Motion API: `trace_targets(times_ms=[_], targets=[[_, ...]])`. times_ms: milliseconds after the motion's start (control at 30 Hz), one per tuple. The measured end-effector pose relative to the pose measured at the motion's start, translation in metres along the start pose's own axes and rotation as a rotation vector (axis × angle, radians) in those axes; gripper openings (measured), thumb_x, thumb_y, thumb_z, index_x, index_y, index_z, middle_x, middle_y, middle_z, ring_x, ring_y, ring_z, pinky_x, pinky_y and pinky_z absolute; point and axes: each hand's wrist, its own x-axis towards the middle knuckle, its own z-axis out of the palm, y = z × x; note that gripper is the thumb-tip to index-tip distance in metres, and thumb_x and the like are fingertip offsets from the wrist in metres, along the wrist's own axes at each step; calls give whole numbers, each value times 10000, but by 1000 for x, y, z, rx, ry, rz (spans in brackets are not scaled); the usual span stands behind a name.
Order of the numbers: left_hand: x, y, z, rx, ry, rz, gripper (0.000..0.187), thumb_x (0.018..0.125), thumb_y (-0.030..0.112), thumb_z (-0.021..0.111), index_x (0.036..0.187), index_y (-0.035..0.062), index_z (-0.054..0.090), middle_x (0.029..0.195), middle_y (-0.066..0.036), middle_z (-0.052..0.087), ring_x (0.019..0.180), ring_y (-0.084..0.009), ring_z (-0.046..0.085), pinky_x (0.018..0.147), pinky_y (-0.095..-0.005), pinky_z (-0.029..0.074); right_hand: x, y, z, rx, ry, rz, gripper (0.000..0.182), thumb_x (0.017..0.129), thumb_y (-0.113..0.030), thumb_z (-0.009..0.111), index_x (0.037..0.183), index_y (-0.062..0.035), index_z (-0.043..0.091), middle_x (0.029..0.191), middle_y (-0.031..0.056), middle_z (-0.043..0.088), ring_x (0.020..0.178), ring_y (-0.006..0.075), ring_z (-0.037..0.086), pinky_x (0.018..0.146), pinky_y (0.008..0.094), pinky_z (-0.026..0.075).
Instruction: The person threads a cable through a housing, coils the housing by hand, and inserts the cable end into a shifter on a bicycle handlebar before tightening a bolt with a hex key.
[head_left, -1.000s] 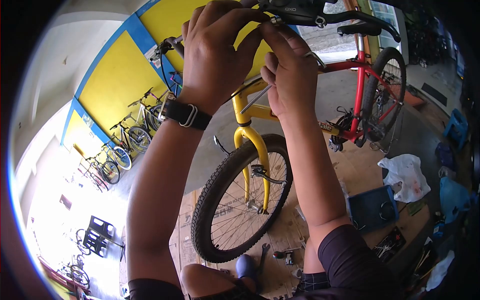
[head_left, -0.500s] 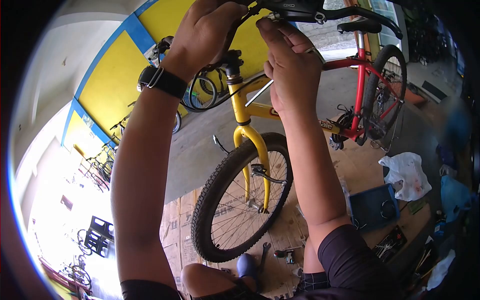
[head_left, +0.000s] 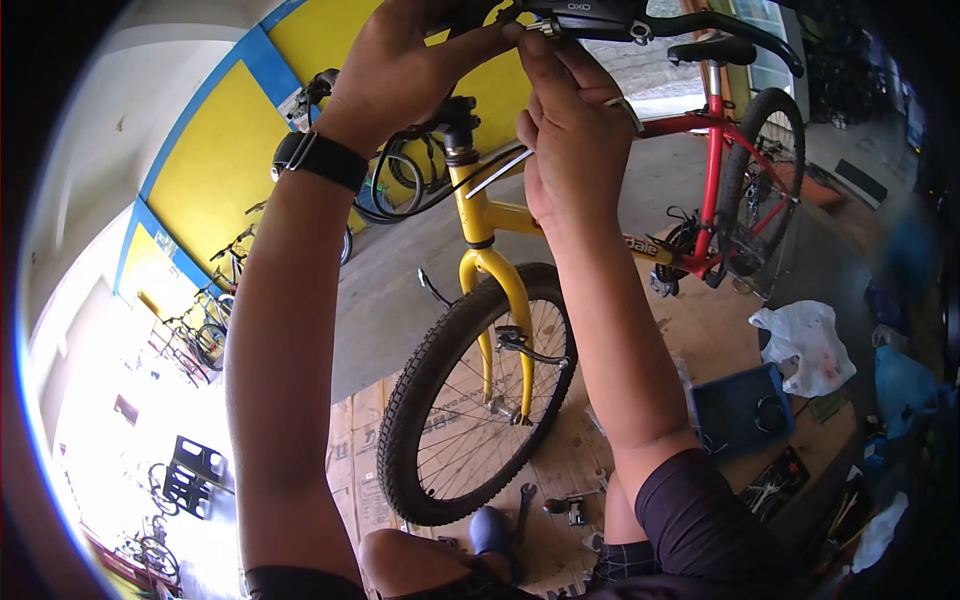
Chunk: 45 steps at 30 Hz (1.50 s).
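My left hand (head_left: 400, 65) is at the top, its thumb stretched to a small silver fitting (head_left: 543, 27) on the black brake lever (head_left: 600, 18). Its other fingers are mostly hidden at the upper edge. Just right of that thumb, my right hand (head_left: 580, 140) is closed, with thumb and fingertips up against the same fitting. A thin silver hex key (head_left: 500, 172) sticks out of its palm side, pointing down and left. Below stands a bicycle with a yellow fork (head_left: 512, 285), a red rear frame (head_left: 714, 180) and a knobby front wheel (head_left: 400, 430).
Cardboard (head_left: 350, 470) covers the floor under the wheel. A wrench (head_left: 525, 505) and a small metal part (head_left: 574, 510) lie near my feet. To the right are a blue tray (head_left: 742, 410) and a white plastic bag (head_left: 805, 345). More bicycles (head_left: 205, 335) stand at left.
My left thumb has come across to the silver fitting beside my right fingertips. My right hand has turned a little, and the hex key now lies at a flatter angle.
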Motion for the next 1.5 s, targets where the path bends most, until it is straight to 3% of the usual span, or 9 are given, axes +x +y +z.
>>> trace_targets(times_ms=[367,567,867,1067,1167,1267,1333,1400,1500], targets=[[-1,1,2,129,53,48,521,877,156,747,1273,-35,466,1235,-211,634,1201,-261,599,1016,-370,467,3,1,-2,-37,9,-11,217,849,-185,798,1017,-87,701,715,-103,608,476,-9,288,443,187,207],[-1,3,2,119,42,24,544,870,183,761,1275,-29,467,1216,-209,642,1169,-257,614,999,-365,469,5,-3,-3,-27,-8,67,211,853,-188,795,1010,-84,699,687,-106,572,478,-6,289,441,195,203],[-2,8,3,187,47,8,554,864,173,756,1288,-27,460,1228,-214,637,1190,-263,604,1011,-369,462,-2,11,1,12,2,-71,208,882,-222,770,1027,-90,700,625,-122,464,490,-8,266,459,199,200],[-7,0,3,160,57,119,535,874,152,744,1291,-23,459,1228,-209,639,1195,-268,605,1019,-373,459,0,8,4,-31,7,-43,192,872,-207,779,1017,-105,706,589,-122,436,481,-5,253,454,206,196],[-2,-13,3,131,69,137,524,879,149,738,1288,-21,459,1227,-205,639,1190,-265,606,1013,-371,462,10,10,6,16,66,21,181,921,-138,720,1033,-9,663,933,34,688,850,74,591,737,190,412],[-7,3,4,186,47,115,518,880,148,737,1285,-20,460,1218,-199,643,1178,-258,611,1004,-365,466,5,-1,19,92,107,46,175,915,-186,736,976,-29,689,864,-2,657,732,48,532,637,173,364],[-4,-7,3,156,56,117,514,883,152,735,1284,-17,462,1215,-195,643,1173,-254,612,1000,-362,467,-6,-18,8,197,-118,93,155,917,-191,734,965,-48,696,788,-33,624,635,26,468,560,179,321],[-3,-12,3,142,59,124,511,885,154,733,1284,-15,463,1214,-192,643,1172,-251,611,998,-359,467,-6,-16,8,178,-106,69,134,918,-194,731,951,-68,703,711,-62,581,552,11,395,496,188,275],[-3,-7,3,155,55,109,508,887,156,731,1285,-11,464,1216,-190,642,1176,-248,608,998,-356,466,-1,3,19,20,158,8,104,917,-190,731,926,-88,710,610,-94,504,466,3,298,434,202,214]])
